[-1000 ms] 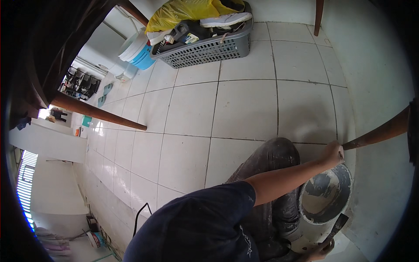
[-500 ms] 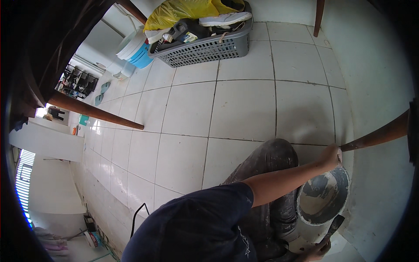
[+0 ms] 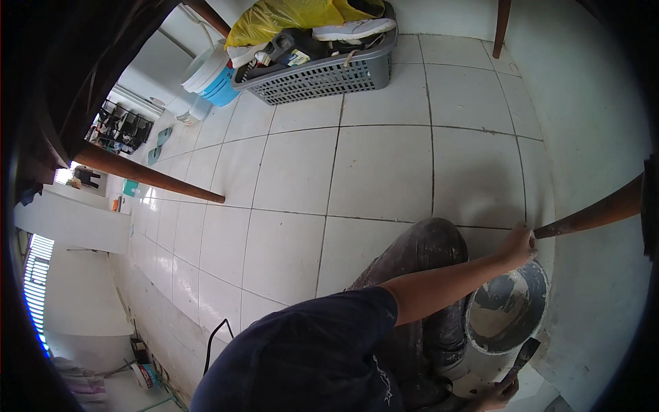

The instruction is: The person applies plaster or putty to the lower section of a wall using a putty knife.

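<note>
My left hand [image 3: 519,248] is closed at the far rim of a round bucket [image 3: 546,302], beside the foot of a wooden table leg [image 3: 597,209]. What its fingers hold is hidden. Smeared grey-white paste [image 3: 495,320] lies inside the bucket. Low at the right, my right hand [image 3: 500,396] grips a dark, flat-ended hand tool [image 3: 526,353], with its end up near the bucket's close side. Whether it is a putty knife or a brush is unclear. My bent knee [image 3: 432,250], in stained dark trousers, rests left of the bucket.
White floor tiles [image 3: 377,172] stretch ahead and left. A grey laundry basket [image 3: 329,79] holds shoes, a dark bottle and a yellow bag. Beside it stands a blue-and-white bucket [image 3: 218,84]. Another wooden leg [image 3: 154,175] slants in from the left. A pale wall [image 3: 583,123] rises at the right.
</note>
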`<state>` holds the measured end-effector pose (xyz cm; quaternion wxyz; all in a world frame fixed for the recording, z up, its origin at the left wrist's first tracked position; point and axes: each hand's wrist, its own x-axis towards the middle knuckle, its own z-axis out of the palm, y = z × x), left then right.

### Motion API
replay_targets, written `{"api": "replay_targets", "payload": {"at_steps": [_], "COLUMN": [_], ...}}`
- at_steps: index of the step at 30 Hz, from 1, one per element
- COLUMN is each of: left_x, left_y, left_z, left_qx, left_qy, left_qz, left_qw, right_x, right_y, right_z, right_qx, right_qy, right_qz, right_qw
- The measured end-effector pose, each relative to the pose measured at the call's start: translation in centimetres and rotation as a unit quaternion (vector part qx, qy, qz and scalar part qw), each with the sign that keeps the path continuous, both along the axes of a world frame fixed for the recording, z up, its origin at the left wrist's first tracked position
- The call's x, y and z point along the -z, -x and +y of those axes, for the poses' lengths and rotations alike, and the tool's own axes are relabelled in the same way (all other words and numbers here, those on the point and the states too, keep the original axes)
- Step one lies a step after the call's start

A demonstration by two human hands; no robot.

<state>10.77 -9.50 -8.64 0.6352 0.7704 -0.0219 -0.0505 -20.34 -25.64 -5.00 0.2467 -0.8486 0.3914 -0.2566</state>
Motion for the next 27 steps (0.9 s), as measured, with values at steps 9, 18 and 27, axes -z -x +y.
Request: {"api": "replay_targets", "payload": {"at_steps": [9, 18, 27], "left_x": [-0.5, -1.6, -2.0], "left_y": [0.2, 0.0, 0.0], "left_z": [0.4, 0.9, 0.7], "left_qx": [-0.012, 0.075, 0.096], "left_qy": [0.008, 0.027, 0.072], "left_qz": [0.012, 0.092, 0.123], "left_qw": [1.0, 0.993, 0.985], "right_x": [0.5, -1.5, -1.0], "right_y": [0.1, -0.9, -0.6], "right_z": [-0.4, 1.4, 0.1], "right_qx": [0.002, 0.052, 0.043], "right_qy": [-0.022, -0.039, -0.075], "right_qz": [0.002, 0.034, 0.087], "right_qw": [1.0, 0.997, 0.992]}}
